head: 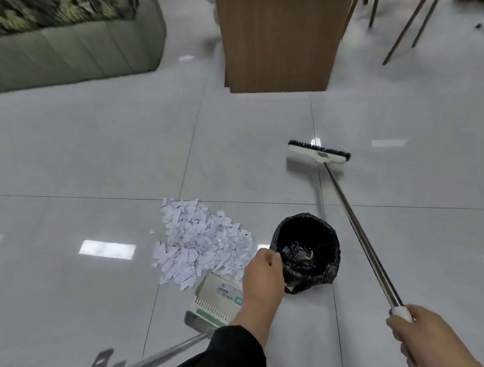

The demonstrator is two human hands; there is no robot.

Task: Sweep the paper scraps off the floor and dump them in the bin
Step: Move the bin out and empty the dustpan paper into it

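- Nearest to me, my left hand reaches down past a black sleeve, fingers curled onto the near rim of the bin, apparently pinching the black liner there; I judge I am steadying or shifting the bin so it sits close to the scraps.
- Right hand is wrapped around the white grip at the top of the broom, holding it out to the side so the steel pole slants away from me.
- Broom head rests on or just above the floor, well apart from the pile, parked out of the way while the other hand is busy.
- Paper scraps lie heaped in one loose pile on the tiles, just beside the bin on its left; a few stray bits sit at the pile's edges.
- Dustpan lies on the floor with its mouth touching the near edge of the pile, its long handle running back toward me, so the scraps can be pushed straight in.
- Nothing has gone into the bin that I can make out; only the crumpled liner shows inside.
- Farther off stand a green sofa and a wooden cabinet.
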